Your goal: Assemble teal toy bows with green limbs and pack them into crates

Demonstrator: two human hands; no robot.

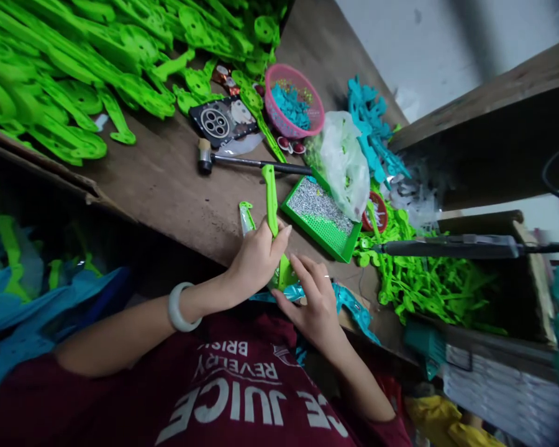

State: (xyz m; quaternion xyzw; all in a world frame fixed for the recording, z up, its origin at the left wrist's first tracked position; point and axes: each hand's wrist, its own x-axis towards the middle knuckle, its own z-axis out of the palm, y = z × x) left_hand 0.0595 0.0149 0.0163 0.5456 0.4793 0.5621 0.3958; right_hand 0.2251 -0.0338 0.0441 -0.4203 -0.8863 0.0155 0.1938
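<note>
My left hand [256,257], with a pale bangle at its wrist, is closed around a long bright green plastic part [271,198]. The part points away from me, and its lower end shows below the fingers. At that lower end my right hand [314,295] has its thumb and fingers on either side of the green piece, in a loose grip. A blue plastic piece [354,307] lies below the hands at the table edge. Left of the held part is a small green piece [246,217]. Just beyond my hands is a green perforated tray [319,237] with small silvery pieces.
A mallet [256,162] lies across the table [168,192]. Behind are a pink basket [272,115] of blue bits, a plastic bag [345,161] and a phone-like dark panel [228,121]. Green parts [97,68] are heaped at left. A hanging power screwdriver [451,247] juts in from the right.
</note>
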